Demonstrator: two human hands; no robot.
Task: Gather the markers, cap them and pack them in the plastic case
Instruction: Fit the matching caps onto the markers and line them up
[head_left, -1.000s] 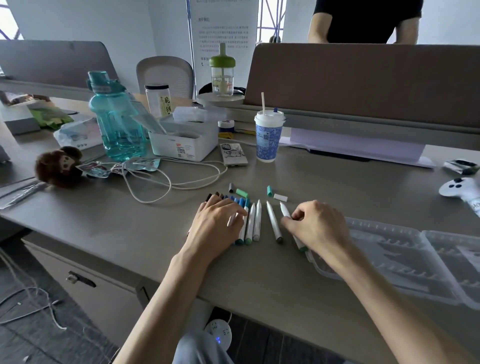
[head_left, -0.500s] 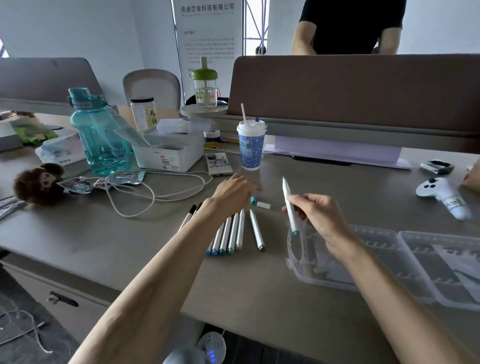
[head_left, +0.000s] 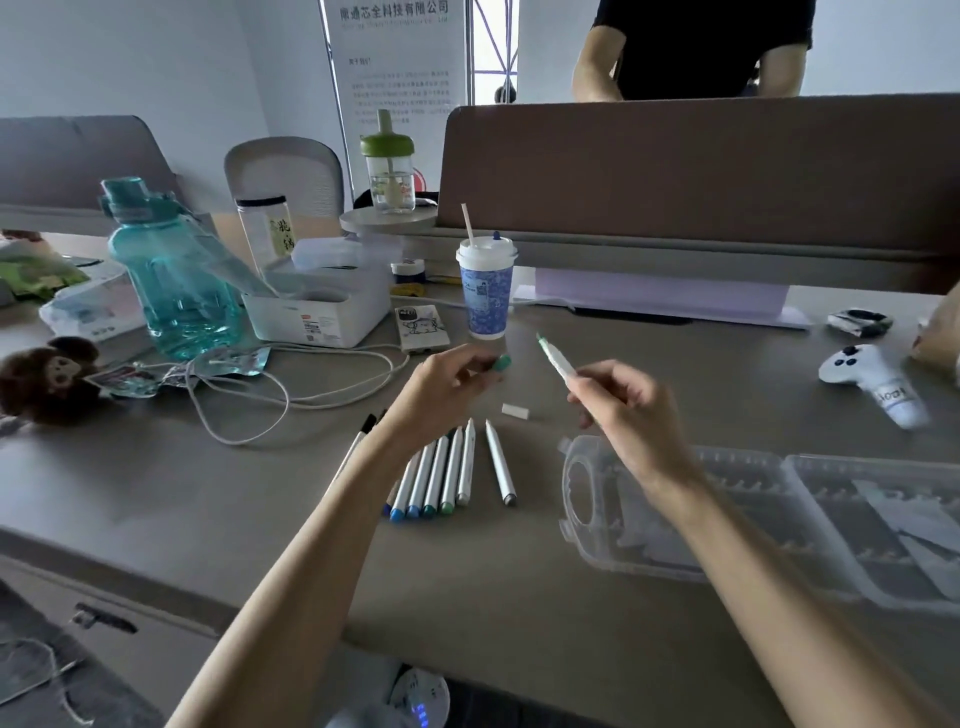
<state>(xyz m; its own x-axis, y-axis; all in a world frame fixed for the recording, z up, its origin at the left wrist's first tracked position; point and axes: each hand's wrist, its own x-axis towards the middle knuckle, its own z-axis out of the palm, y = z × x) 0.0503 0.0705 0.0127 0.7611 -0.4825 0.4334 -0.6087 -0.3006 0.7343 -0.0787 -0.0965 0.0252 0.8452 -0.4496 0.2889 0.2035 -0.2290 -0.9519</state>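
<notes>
The left hand (head_left: 447, 395) pinches a small teal cap (head_left: 501, 362) in its fingertips. The right hand (head_left: 628, 410) has its fingers curled round a white marker (head_left: 557, 359), and the marker's bare green tip points at the cap. Tip and cap are held up close together, so I think the cap is about to go on. Under the left arm a row of markers (head_left: 441, 467) lies side by side on the desk (head_left: 156, 493), easy to grab one by one. A lone marker (head_left: 501, 470) lies just beside the row, and a loose white cap (head_left: 515, 412) sits near it. The clear plastic case (head_left: 779, 525) lies open at the right, ready to be filled, and I see no markers in it. The jar (head_left: 267, 234) has a yellow label with black brush signs. The banner (head_left: 395, 52) has red Chinese words on top. The game controller (head_left: 862, 374) has marks too blurry to read.
</notes>
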